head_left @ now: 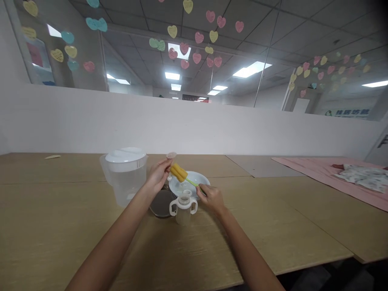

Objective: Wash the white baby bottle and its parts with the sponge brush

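Note:
My left hand (158,174) is closed on a small translucent piece (171,155). It has a round, flat end above the fingers, and its exact kind is unclear. My right hand (211,197) grips the thin green handle of a sponge bottle brush (179,172). The brush's yellow sponge head meets the fingers of my left hand, over a white bowl (200,180). In front of the bowl stands an uncapped baby bottle (183,214), upright, with two white side handles. Behind it, partly hidden, lies a dark round tray-like item (162,204).
A clear plastic pitcher (127,184) with a white lid stands left of the hands. On the right, a pink cloth (315,173) carries a patterned garment (363,178). A grey mat (266,166) lies beside it. The wooden table (257,238) meets a white wall behind.

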A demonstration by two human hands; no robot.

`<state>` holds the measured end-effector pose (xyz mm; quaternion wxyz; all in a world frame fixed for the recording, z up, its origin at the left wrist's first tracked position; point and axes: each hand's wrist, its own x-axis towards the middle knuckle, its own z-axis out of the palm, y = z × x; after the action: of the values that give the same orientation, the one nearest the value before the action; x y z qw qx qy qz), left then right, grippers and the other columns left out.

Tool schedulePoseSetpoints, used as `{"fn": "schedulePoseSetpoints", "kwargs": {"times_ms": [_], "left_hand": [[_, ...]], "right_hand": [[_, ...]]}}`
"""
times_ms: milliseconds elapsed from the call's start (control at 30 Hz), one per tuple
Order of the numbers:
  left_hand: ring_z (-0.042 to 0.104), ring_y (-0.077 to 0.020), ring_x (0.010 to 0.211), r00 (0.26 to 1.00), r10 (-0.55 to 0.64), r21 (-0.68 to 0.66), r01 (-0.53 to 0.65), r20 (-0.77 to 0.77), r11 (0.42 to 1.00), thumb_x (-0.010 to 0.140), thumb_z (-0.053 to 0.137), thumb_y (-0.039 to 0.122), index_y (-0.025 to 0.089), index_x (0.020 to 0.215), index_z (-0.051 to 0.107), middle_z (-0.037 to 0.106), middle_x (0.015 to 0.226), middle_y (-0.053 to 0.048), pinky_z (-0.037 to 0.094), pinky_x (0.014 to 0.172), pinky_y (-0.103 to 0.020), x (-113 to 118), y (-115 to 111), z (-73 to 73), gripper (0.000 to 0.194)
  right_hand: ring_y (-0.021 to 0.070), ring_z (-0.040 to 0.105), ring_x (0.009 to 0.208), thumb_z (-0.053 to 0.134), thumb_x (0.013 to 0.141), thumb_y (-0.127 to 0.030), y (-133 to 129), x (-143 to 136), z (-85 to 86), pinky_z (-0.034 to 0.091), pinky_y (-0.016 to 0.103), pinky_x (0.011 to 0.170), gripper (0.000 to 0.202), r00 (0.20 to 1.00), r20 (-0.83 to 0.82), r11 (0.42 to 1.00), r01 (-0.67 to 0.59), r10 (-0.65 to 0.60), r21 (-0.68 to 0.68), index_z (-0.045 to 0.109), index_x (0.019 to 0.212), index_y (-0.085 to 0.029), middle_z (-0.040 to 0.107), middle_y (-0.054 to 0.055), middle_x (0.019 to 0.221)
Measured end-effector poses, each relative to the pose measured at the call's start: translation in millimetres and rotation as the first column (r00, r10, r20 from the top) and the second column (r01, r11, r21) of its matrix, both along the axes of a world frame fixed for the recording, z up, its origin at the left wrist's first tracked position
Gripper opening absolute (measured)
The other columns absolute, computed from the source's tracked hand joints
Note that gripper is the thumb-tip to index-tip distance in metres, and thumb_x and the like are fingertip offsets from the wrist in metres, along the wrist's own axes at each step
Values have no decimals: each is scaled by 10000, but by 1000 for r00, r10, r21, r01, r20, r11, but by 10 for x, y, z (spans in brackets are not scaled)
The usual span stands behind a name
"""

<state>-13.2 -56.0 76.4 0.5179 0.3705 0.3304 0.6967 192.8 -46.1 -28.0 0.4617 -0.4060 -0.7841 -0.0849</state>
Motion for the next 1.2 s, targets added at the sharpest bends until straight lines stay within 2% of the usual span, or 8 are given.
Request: {"fn": "schedulePoseSetpoints", "kwargs": {"times_ms": [133, 300, 367, 533, 733, 933, 1067, 1200], "left_hand": [[449, -43, 587, 999, -18, -8, 18, -46, 1000, 609, 726, 213, 123, 762, 653, 544, 680, 30, 303, 517, -180, -54, 7, -1, 192], [426, -37, 593, 982, -46, -99, 29, -183, 995, 665, 688, 226, 168, 890, 674, 583, 859, 11, 299, 524, -190, -32, -18, -12, 233], [421, -44, 583, 980, -87, -137, 63, -177, 989, 675, 690, 227, 171, 862, 667, 582, 834, 11, 328, 549, -195, -3, -31, -16, 197], [452, -53, 579, 981, -159, -151, 142, -109, 978, 727, 661, 200, 179, 844, 654, 590, 793, 12, 395, 596, -192, 21, -68, 2, 119], [557, -77, 732, 967, -249, -170, 254, 52, 952, 775, 588, 115, 161, 854, 651, 633, 879, -25, 448, 662, -181, 13, -112, 43, 112], [536, -101, 849, 964, -261, -133, 251, -58, 959, 763, 608, 170, 183, 865, 655, 618, 996, -25, 417, 686, -193, 30, -112, 41, 113], [509, -104, 856, 971, -220, -126, 208, -93, 970, 718, 647, 168, 195, 870, 658, 603, 1028, -15, 387, 682, -199, 15, -90, 22, 154], [517, -129, 930, 949, -294, -84, 285, -117, 955, 669, 699, 186, 204, 864, 657, 610, 1043, -12, 386, 751, -222, 0, -114, 36, 200]], "right_hand": [[107, 498, 503, 430, 865, -373, 9, 47, 11, 314, 212, 527, 328, 1000, 25, 1000, 6, -7, 22, 638, 671, -209, 592, 40, 569], [119, 503, 515, 375, 888, -363, -37, 44, 35, 318, 229, 535, 354, 986, -138, 994, 100, -94, 36, 649, 750, -188, 614, 52, 609], [119, 493, 505, 359, 893, -363, -54, 27, 35, 317, 231, 532, 367, 982, -159, 993, 110, -103, 36, 650, 758, -185, 607, 46, 595], [113, 483, 492, 367, 884, -356, -50, 52, 25, 316, 226, 527, 361, 996, -69, 998, 54, -52, 34, 649, 730, -192, 593, 38, 567], [119, 501, 518, 397, 864, -366, -9, 151, 55, 321, 225, 544, 336, 999, -36, 999, 33, -33, 17, 647, 719, -195, 622, 53, 606], [121, 476, 499, 374, 866, -394, -44, 105, 80, 305, 233, 528, 379, 987, -135, 995, 92, -88, 26, 636, 687, -188, 604, 51, 577], [120, 469, 498, 364, 879, -380, -73, 62, 76, 307, 237, 529, 382, 977, -185, 992, 118, -107, 51, 633, 695, -182, 595, 47, 573], [108, 448, 470, 371, 880, -371, -70, 33, 61, 301, 231, 519, 389, 987, -134, 992, 94, -83, 79, 603, 626, -189, 566, 31, 529]]}}
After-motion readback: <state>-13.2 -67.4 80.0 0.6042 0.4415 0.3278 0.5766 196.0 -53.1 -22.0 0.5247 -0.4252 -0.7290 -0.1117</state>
